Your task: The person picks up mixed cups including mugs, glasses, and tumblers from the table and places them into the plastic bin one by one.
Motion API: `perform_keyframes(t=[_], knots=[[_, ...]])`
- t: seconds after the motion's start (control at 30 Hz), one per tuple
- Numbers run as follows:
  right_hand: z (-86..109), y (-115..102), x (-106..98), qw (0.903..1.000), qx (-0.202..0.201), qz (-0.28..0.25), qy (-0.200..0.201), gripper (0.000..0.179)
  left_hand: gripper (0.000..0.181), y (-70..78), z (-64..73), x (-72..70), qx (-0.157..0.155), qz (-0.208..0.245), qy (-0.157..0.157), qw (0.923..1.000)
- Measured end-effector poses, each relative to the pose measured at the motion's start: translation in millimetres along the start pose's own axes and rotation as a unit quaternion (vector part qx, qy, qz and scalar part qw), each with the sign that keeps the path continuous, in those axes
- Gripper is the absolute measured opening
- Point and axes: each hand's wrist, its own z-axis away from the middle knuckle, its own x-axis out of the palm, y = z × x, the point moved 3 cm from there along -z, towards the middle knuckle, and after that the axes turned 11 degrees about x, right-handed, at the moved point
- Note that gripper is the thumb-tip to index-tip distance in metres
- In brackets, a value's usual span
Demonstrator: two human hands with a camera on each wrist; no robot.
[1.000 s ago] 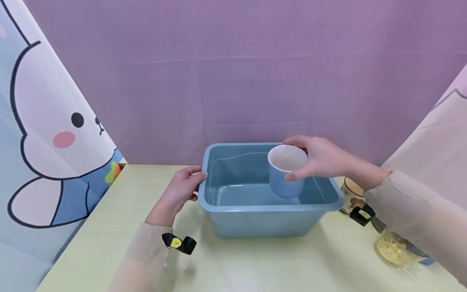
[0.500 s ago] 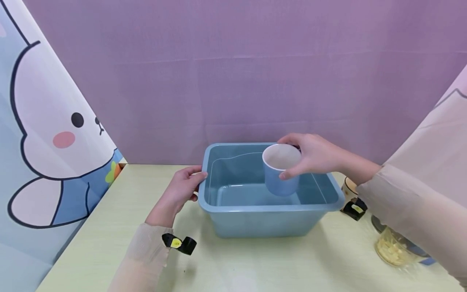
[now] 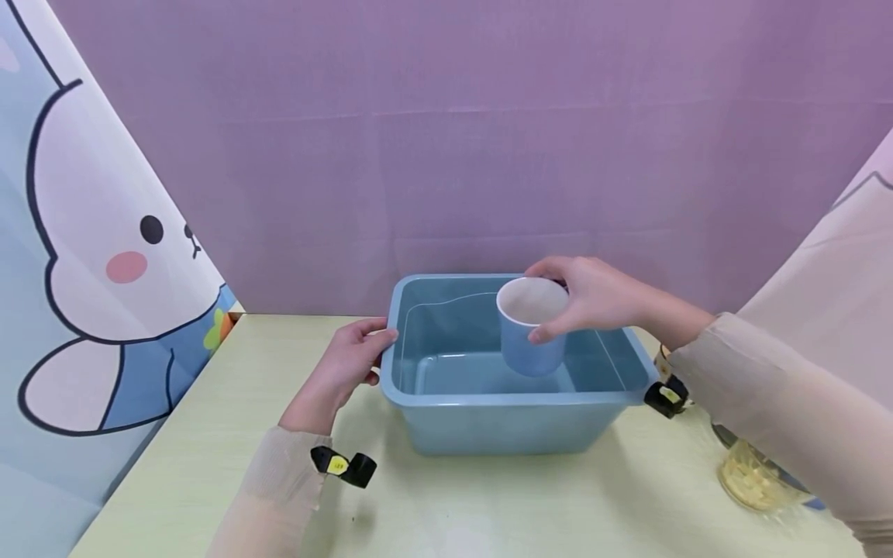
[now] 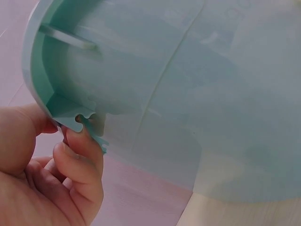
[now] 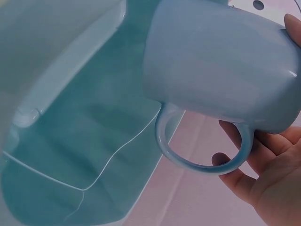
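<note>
My right hand (image 3: 603, 294) grips a light blue mug (image 3: 530, 349) with a white inside, thumb on its near side and fingers round the far rim. The mug hangs upright inside the upper part of a blue-green plastic basin (image 3: 509, 426), above its floor. Its loop handle (image 5: 202, 168) shows in the right wrist view, with fingertips close beside it. At the basin's left end my left hand (image 3: 349, 356) pinches the rim between thumb and fingers; in the left wrist view the curled fingers (image 4: 82, 160) sit under the rim's edge.
A thin pale line runs round the basin's inner walls. To the right, a printed cup (image 3: 663, 363) is mostly hidden behind the right sleeve. Nearer stands a clear container (image 3: 749, 477) with pale yellow pieces. A purple cloth (image 3: 446, 155) hangs close behind the basin.
My right hand has carried the mug a little to the left over the basin. The left hand and the basin have stayed in place.
</note>
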Motion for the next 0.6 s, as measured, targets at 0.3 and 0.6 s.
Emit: perform_keyframes(t=[0.3, 0.6], knots=[[-8.7, -2, 0, 0.9999, -0.006, -0.005, -0.01, 0.076, 0.039, 0.7, 0.6, -2.3, 0.003, 0.001, 0.005, 1.0], [-16.3, 0, 0, 0.9998, 0.008, -0.016, -0.004, 0.073, 0.039, -0.5, 0.3, -3.9, 0.004, 0.003, 0.005, 1.0]])
